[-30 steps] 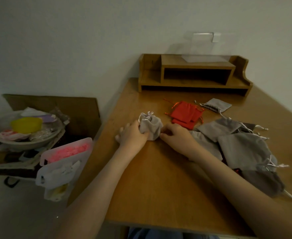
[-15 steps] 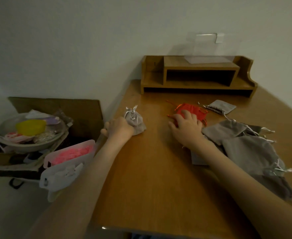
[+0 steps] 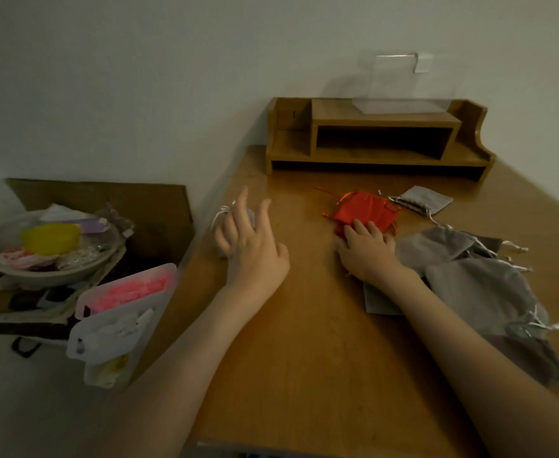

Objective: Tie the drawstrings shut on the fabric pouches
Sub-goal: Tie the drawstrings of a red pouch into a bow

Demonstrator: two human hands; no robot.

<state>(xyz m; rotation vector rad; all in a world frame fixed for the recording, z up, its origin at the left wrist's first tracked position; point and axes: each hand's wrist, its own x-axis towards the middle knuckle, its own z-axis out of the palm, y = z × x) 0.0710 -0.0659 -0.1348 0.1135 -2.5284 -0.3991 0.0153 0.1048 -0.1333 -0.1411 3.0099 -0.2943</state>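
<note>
Fingers of left hand are straight and spread apart, gripping nothing. They sit over the tied grey pouch at the far left edge of the bench. The pouch is mostly hidden behind the hand and blurred, with its white drawstring poking out on the left. Contact between hand and pouch is unclear.

Right hand is palm down mid-bench, fingertips bent onto the near edge of the red pouches. The thumb is hidden, so whether it pinches the fabric or only presses it cannot be told. Orange strings stick out around the red stack.

A small flat grey pouch lies just right of the red ones. A pile of bigger grey pouches lies right of the right wrist, white cords trailing right.

A wooden shelf unit stands at the far end against the wall, with a clear plastic box on top. Off the bench to the left: a cardboard box, a bowl of odds and ends with a yellow lid, and a translucent tub with pink stuff inside.
</note>
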